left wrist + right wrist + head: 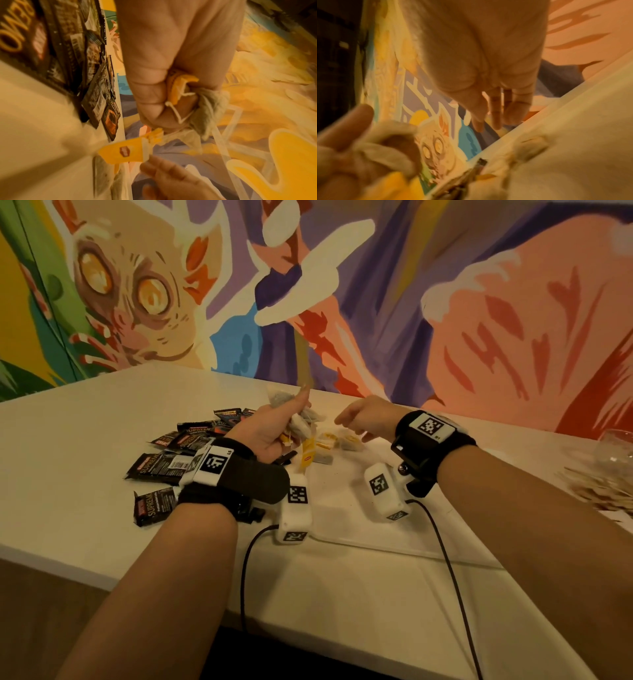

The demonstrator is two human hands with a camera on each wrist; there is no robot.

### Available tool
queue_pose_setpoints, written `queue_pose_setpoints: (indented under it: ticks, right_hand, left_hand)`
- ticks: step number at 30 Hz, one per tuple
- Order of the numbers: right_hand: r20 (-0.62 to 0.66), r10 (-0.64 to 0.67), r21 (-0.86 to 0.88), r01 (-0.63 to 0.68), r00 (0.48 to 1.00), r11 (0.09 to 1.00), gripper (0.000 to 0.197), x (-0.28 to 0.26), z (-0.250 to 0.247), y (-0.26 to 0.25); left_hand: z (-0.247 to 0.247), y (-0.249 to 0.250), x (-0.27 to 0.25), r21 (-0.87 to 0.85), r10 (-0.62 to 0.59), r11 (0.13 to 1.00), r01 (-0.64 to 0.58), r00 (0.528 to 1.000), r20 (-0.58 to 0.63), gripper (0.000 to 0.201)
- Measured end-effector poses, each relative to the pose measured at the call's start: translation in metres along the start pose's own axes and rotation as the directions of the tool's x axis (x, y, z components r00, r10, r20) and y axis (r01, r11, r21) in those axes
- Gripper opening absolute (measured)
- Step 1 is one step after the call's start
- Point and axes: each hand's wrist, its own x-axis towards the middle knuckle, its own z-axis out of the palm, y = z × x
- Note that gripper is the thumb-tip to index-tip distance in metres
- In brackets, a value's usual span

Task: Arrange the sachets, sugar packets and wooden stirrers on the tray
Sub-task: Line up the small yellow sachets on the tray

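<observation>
My left hand point(274, 429) is raised just above the table and grips a bunch of tea bags point(301, 421). Their strings and yellow tags point(123, 151) dangle below the fist point(173, 86). My right hand point(356, 419) hovers close to the right of it, fingers point(494, 112) relaxed and holding nothing. Below it a few more tea bags point(346, 441) lie on the table. Dark coffee sachets point(171, 463) are scattered to the left. A clear tray point(394, 547) lies in front under my wrists. Wooden stirrers point(603, 491) are heaped at the far right.
The white table point(85, 440) stands against a painted mural wall. A clear glass point(616, 446) stands behind the stirrers at the right edge. Black cables point(448, 570) run from my wrist units across the tray toward the table's near edge.
</observation>
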Motion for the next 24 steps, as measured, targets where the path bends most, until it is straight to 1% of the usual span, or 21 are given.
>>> queue_pose_setpoints:
  ticks: [2, 4, 5, 7, 9, 10, 12, 14, 15, 16, 17, 18, 19, 20, 22, 24]
  right_hand:
    - [-0.048, -0.071, 0.190, 0.079, 0.996, 0.979, 0.024, -0.003, 0.000, -0.004]
    - [-0.034, -0.114, 0.370, 0.119, 0.993, 0.921, 0.020, -0.011, 0.000, -0.013]
    - [-0.016, -0.131, 0.422, 0.126, 0.991, 0.898, 0.019, -0.014, 0.000, -0.018]
    - [0.021, -0.170, 0.450, 0.142, 0.985, 0.881, 0.014, -0.019, 0.000, -0.026]
    - [0.025, -0.199, 0.461, 0.165, 0.980, 0.872, 0.008, -0.022, 0.000, -0.031]
    - [0.028, -0.213, 0.476, 0.175, 0.977, 0.862, 0.008, -0.023, 0.000, -0.033]
    - [0.062, -0.242, 0.484, 0.183, 0.968, 0.856, 0.020, -0.024, 0.000, -0.034]
    - [0.074, -0.268, 0.392, 0.219, 0.961, 0.894, 0.034, -0.025, 0.001, -0.035]
    - [0.055, -0.278, 0.320, 0.247, 0.959, 0.915, 0.037, -0.025, 0.002, -0.035]
    - [0.026, -0.287, 0.258, 0.271, 0.958, 0.927, 0.038, -0.025, 0.003, -0.036]
    - [-0.005, -0.290, 0.230, 0.283, 0.957, 0.931, 0.035, -0.025, 0.004, -0.035]
    - [-0.029, -0.281, 0.240, 0.280, 0.959, 0.930, 0.030, -0.025, 0.005, -0.035]
    - [-0.040, -0.269, 0.279, 0.269, 0.962, 0.922, 0.024, -0.024, 0.006, -0.033]
    - [-0.047, -0.259, 0.331, 0.260, 0.965, 0.907, 0.019, -0.024, 0.006, -0.031]
    - [-0.071, -0.227, 0.457, 0.234, 0.971, 0.858, 0.021, -0.024, 0.005, -0.027]
    - [-0.095, -0.179, 0.582, 0.201, 0.979, 0.788, 0.022, -0.024, 0.004, -0.022]
  left_hand:
    - [0.002, -0.001, 0.003, -0.032, -0.009, 0.999, 0.010, 1.000, 0.025, 0.047]
    - [0.004, -0.001, 0.004, -0.077, -0.015, 0.997, 0.018, 0.999, 0.044, 0.051]
    - [0.006, 0.000, 0.004, -0.074, -0.018, 0.997, 0.022, 0.999, 0.045, 0.051]
    - [0.007, 0.001, 0.005, -0.047, -0.029, 0.998, 0.031, 0.999, 0.041, 0.053]
    - [0.008, 0.000, 0.006, -0.041, -0.026, 0.999, 0.027, 0.999, 0.025, 0.054]
    - [0.008, -0.001, 0.007, -0.057, -0.017, 0.998, 0.018, 1.000, 0.015, 0.054]
    - [0.008, -0.002, 0.009, -0.138, -0.005, 0.990, 0.007, 1.000, 0.013, 0.056]
    - [0.008, -0.002, 0.008, -0.234, -0.011, 0.972, 0.028, 0.997, 0.074, 0.061]
    - [0.008, -0.002, 0.008, -0.266, -0.011, 0.963, 0.040, 0.994, 0.108, 0.059]
    - [0.009, -0.002, 0.007, -0.285, -0.012, 0.957, 0.049, 0.991, 0.130, 0.054]
    - [0.010, -0.003, 0.006, -0.288, -0.017, 0.956, 0.054, 0.991, 0.129, 0.043]
    - [0.011, -0.003, 0.004, -0.289, -0.024, 0.956, 0.057, 0.993, 0.116, 0.030]
    - [0.012, -0.003, 0.003, -0.291, -0.031, 0.955, 0.060, 0.994, 0.103, 0.020]
    - [0.012, -0.003, 0.002, -0.292, -0.041, 0.954, 0.065, 0.995, 0.089, 0.015]
    - [0.008, -0.003, 0.003, -0.299, -0.073, 0.951, 0.081, 0.997, 0.039, 0.012]
    - [0.004, -0.002, 0.005, -0.375, -0.091, 0.923, 0.084, 0.996, -0.002, 0.008]
